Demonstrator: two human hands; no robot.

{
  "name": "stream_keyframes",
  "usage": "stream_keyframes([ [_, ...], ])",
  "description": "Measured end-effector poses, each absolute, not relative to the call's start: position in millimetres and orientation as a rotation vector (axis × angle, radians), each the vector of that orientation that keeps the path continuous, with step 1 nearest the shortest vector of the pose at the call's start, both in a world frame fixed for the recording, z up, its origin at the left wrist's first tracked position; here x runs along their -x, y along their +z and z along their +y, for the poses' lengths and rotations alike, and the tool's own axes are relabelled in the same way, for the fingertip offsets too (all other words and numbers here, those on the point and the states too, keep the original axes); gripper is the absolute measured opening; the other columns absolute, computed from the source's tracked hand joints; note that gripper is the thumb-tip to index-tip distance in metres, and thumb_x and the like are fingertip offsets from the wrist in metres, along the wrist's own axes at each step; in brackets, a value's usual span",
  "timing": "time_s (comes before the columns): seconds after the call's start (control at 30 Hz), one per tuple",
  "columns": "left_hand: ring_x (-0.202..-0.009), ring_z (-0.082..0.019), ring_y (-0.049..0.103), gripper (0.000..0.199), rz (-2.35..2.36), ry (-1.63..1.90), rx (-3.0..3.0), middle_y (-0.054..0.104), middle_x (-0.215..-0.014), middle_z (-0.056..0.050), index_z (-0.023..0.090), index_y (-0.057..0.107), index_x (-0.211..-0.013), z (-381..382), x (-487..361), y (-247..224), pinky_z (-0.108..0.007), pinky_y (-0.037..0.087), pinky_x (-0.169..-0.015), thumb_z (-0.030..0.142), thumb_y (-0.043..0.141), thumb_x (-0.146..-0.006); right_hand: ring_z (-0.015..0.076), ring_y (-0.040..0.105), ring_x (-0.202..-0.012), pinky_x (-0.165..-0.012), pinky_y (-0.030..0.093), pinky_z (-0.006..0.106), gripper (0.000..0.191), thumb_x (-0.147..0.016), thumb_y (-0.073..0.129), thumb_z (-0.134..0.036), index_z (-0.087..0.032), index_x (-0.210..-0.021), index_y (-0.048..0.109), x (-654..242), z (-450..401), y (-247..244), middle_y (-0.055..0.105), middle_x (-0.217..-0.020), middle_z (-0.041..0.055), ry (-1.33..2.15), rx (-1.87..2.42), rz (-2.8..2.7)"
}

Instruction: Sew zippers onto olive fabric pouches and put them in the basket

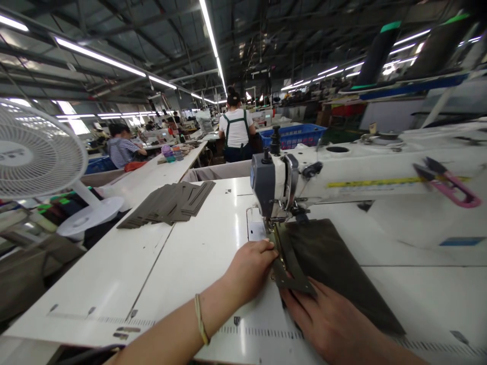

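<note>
A dark olive fabric panel [331,253] lies on the white table under the presser foot of the sewing machine [279,177]. Along its left side runs a narrow strip with a brass-coloured zipper [280,248]. My left hand [251,266] has its fingers closed at the left edge of the panel, close in front of the needle area. The near end of the strip is pinched by my right hand [331,319], its thumb on the panel and its other fingers partly hidden under the cloth.
A fanned stack of olive fabric pieces [167,203] lies at the left of the table. A white fan [34,152] stands beyond it. Pink-handled snips [449,182] rest against the machine arm. Behind are a blue crate [297,136] and a co-worker [236,126] seen from the back.
</note>
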State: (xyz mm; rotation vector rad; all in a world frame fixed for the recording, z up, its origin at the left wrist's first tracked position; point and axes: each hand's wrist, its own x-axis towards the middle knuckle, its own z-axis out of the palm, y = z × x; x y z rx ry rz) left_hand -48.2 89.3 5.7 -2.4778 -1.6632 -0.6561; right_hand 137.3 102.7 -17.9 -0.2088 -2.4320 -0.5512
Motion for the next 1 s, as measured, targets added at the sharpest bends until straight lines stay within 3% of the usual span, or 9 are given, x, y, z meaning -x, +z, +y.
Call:
stream_keyframes([
  [0.3, -0.095, -0.020, 0.063, 0.017, -1.590, -0.524, 2.469, 0.065, -0.105, -0.010, 0.012, 0.063, -0.097, 84.7, 43.2, 7.2, -0.034, 0.051, -0.088, 0.012, 0.056, -0.082, 0.0260, 0.064, -0.084, -0.076, 0.056, 0.037, 0.029, -0.077, 0.040, 0.001, -0.004, -0.084, 0.067, -138.6, 100.5, -4.2, 0.068, -0.088, 0.0179, -0.359, 0.143, -2.367],
  [0.73, -0.095, -0.020, 0.062, 0.011, -1.504, -0.469, 2.444, 0.064, -0.098, -0.012, 0.010, 0.060, -0.091, 88.3, 37.2, 6.4, -0.035, 0.051, -0.090, 0.014, 0.053, -0.083, 0.0233, 0.066, -0.080, -0.074, 0.056, 0.034, 0.039, -0.080, 0.032, 0.001, -0.008, -0.080, 0.069, -139.9, 105.8, -10.4, 0.069, -0.081, 0.0141, -0.277, 0.210, -2.322],
  [1.0, -0.092, -0.021, 0.062, 0.011, -1.538, -0.464, 2.463, 0.064, -0.095, -0.010, 0.011, 0.060, -0.092, 100.9, 40.7, 11.3, -0.036, 0.053, -0.085, 0.013, 0.052, -0.085, 0.0216, 0.065, -0.087, -0.081, 0.054, 0.031, 0.038, -0.080, 0.034, 0.000, -0.010, -0.089, 0.069, -139.4, 120.9, -13.0, 0.069, -0.093, 0.0158, -0.269, 0.233, -2.393],
])
